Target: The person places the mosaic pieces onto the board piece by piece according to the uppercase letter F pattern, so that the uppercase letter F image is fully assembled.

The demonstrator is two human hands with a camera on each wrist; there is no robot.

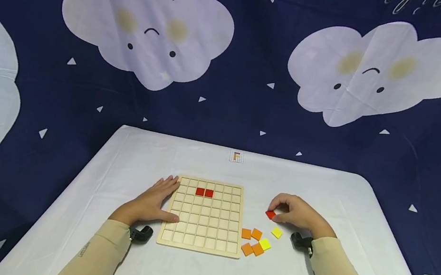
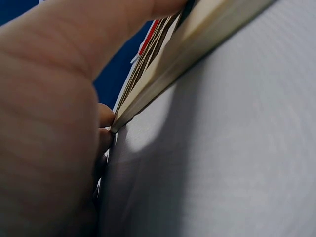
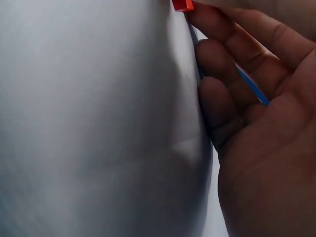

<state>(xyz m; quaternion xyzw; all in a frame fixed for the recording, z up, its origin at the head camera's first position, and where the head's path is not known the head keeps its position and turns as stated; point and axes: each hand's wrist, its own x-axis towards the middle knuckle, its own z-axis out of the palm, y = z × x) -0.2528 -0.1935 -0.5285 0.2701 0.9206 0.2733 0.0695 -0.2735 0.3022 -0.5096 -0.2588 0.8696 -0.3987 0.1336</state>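
Observation:
A wooden grid board [image 1: 203, 220] lies on the white table, with two red square tiles [image 1: 200, 192] side by side in its second row from the back. My left hand [image 1: 154, 201] rests along the board's left edge, fingers straight and thumb over the near-left cells. In the left wrist view, the thumb crosses the board's rim [image 2: 163, 74]. Right of the board, my right hand [image 1: 297, 213] pinches a red tile [image 1: 271, 214] between thumb and fingertips, close over the table. The right wrist view shows just a corner of that red tile [image 3: 183, 5] at the top.
Several orange tiles [image 1: 247, 249] and two yellow tiles [image 1: 276, 232] lie beside the board's right edge, near my right hand. A small printed card with a grid pattern [image 1: 236, 157] is at the table's far edge. Behind hangs a dark blue cloth [image 1: 246, 112] with clouds.

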